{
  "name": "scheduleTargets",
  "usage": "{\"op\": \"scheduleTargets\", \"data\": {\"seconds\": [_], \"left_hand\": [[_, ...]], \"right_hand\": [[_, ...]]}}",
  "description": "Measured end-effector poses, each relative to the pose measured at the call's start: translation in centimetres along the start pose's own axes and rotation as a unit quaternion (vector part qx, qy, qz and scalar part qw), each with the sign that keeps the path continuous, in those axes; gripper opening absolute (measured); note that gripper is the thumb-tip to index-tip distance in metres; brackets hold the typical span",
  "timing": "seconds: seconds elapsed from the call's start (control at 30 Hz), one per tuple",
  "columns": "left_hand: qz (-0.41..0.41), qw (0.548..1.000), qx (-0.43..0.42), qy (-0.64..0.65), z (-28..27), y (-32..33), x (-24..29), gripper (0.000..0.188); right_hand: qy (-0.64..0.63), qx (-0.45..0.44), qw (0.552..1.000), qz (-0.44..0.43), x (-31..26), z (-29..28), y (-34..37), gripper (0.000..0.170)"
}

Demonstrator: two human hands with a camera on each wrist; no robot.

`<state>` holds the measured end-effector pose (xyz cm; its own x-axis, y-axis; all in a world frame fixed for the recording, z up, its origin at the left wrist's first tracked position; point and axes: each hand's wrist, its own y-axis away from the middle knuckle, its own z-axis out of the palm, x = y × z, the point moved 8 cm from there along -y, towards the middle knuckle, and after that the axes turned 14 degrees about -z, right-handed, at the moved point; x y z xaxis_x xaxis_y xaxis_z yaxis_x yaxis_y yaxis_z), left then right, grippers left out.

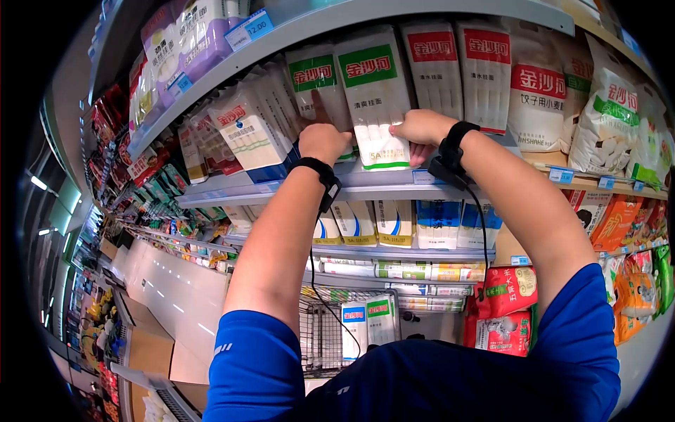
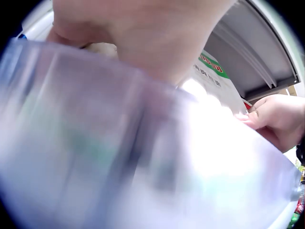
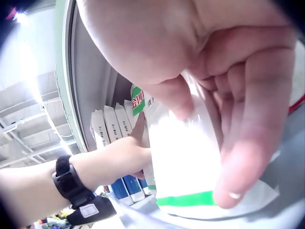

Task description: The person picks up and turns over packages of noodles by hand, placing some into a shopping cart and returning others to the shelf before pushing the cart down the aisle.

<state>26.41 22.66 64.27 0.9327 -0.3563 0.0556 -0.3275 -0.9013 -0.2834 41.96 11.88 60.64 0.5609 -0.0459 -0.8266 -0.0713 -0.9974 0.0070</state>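
Observation:
A clear-wrapped pack of dried noodles with a green label stands at the front of the shelf, leaning slightly. My right hand grips its right side near the bottom. In the right wrist view the thumb lies over the front of the pack, the other fingers along its side. My left hand is at the lower left, in front of a similar green-label noodle pack. Its index finger points up against that pack, and its thumb reaches toward the front pack's left edge. The left wrist view is mostly covered by a blurred transparent shelf edge.
Red-label noodle packs stand to the right, then flour bags. White-and-blue packs fill the left. A shelf board runs above. Below, a wire cart holds two noodle packs.

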Motion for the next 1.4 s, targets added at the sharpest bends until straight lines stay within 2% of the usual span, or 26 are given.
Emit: {"op": "scheduleTargets", "data": {"seconds": [0.03,0.07,0.33,0.53,0.63,0.67,0.7,0.73,0.77,0.8,0.83,0.87,0.9,0.93,1.0,1.03,1.07,1.1,1.13,1.17,1.2,1.23,1.27,1.3,1.33,1.4], "left_hand": [[-0.011,1.000,0.020,-0.009,0.6,-0.7,-0.4,0.055],[-0.020,0.999,0.039,-0.018,1.2,-1.4,-0.9,0.049],[-0.056,0.998,0.019,0.001,1.0,-1.9,-2.0,0.055],[-0.069,0.997,-0.012,0.039,-0.1,-0.1,-1.6,0.055],[-0.035,0.999,0.019,-0.024,0.8,-1.5,-1.7,0.061],[-0.053,0.999,0.005,0.003,1.8,-2.3,-2.3,0.065],[-0.062,0.998,0.013,0.024,1.6,-1.8,-2.4,0.067],[-0.072,0.996,0.016,0.046,1.2,-0.9,-2.4,0.069],[-0.046,0.994,0.065,0.077,0.3,0.6,-2.2,0.075],[-0.025,0.989,0.106,0.105,0.0,2.5,-2.5,0.083],[0.025,0.971,0.194,0.139,-0.5,4.6,-2.9,0.075],[0.073,0.944,0.273,0.170,-0.5,7.3,-3.8,0.067],[0.105,0.926,0.250,0.261,-0.3,10.1,-5.2,0.058],[0.135,0.893,0.241,0.355,-0.3,12.7,-6.8,0.049],[0.078,0.849,0.183,0.489,4.1,17.6,-11.2,0.029],[0.030,0.821,0.152,0.549,8.1,19.5,-13.7,0.024],[-0.065,0.829,0.087,0.548,13.0,21.0,-15.8,0.020],[-0.132,0.787,-0.026,0.603,18.8,22.6,-17.2,0.019],[-0.168,0.815,-0.108,0.545,25.0,24.5,-18.9,0.017],[-0.250,0.743,-0.223,0.580,31.5,27.4,-20.5,0.017],[-0.312,0.664,-0.227,0.640,36.4,30.0,-22.2,0.018],[-0.370,0.626,-0.250,0.639,40.1,32.7,-23.5,0.020],[-0.368,0.656,-0.283,0.595,44.0,35.1,-24.5,0.023],[-0.409,0.633,-0.328,0.570,47.3,37.7,-25.2,0.027],[-0.445,0.607,-0.372,0.543,50.4,40.1,-25.6,0.031],[-0.450,0.648,-0.399,0.467,56.4,43.9,-26.6,0.038]], "right_hand": [[0.001,0.000,1.000,0.001,0.3,0.1,-0.2,0.054],[-0.030,0.002,1.000,0.003,0.6,0.3,-0.5,0.054],[-0.078,0.022,0.997,-0.014,0.3,0.4,0.0,0.054],[-0.005,0.024,0.998,-0.052,0.5,0.2,-2.3,0.049],[-0.020,0.043,0.999,-0.010,0.4,-0.1,-1.7,0.049],[0.042,0.068,0.996,-0.041,-0.6,-0.7,-1.0,0.049],[0.106,0.093,0.987,-0.071,-1.7,-1.4,0.0,0.049],[0.248,0.140,0.951,-0.123,-3.8,-2.2,1.6,0.049],[0.331,0.244,0.895,-0.174,-5.5,-2.7,3.9,0.041],[0.331,0.356,0.835,-0.259,-6.6,-2.6,6.4,0.042],[0.227,0.339,0.865,-0.292,-6.8,-1.7,8.1,0.038],[0.056,0.300,0.892,-0.334,-5.8,0.3,9.4,0.029],[-0.081,0.216,0.916,-0.327,-4.7,3.7,11.2,0.024],[-0.214,0.140,0.912,-0.320,-4.2,6.7,12.7,0.019],[-0.389,0.034,0.876,-0.284,0.2,14.1,13.0,0.013],[-0.403,-0.005,0.888,-0.220,3.7,18.5,11.9,0.014],[-0.416,-0.042,0.895,-0.156,7.3,23.2,11.1,0.017],[-0.478,-0.030,0.876,-0.066,11.3,27.6,10.4,0.019],[-0.533,-0.020,0.845,0.025,15.4,32.3,10.3,0.022],[-0.522,-0.003,0.849,0.079,20.0,36.7,10.6,0.026],[-0.509,0.014,0.851,0.129,24.2,40.5,10.6,0.030],[-0.509,0.009,0.849,0.140,26.7,43.7,10.4,0.030],[-0.481,0.025,0.851,0.208,29.8,46.6,11.3,0.028],[-0.448,0.039,0.852,0.270,32.9,49.2,11.9,0.026],[-0.445,0.036,0.849,0.281,35.6,51.7,11.8,0.026],[-0.261,-0.021,0.935,0.239,40.5,54.9,11.4,0.043]]}}
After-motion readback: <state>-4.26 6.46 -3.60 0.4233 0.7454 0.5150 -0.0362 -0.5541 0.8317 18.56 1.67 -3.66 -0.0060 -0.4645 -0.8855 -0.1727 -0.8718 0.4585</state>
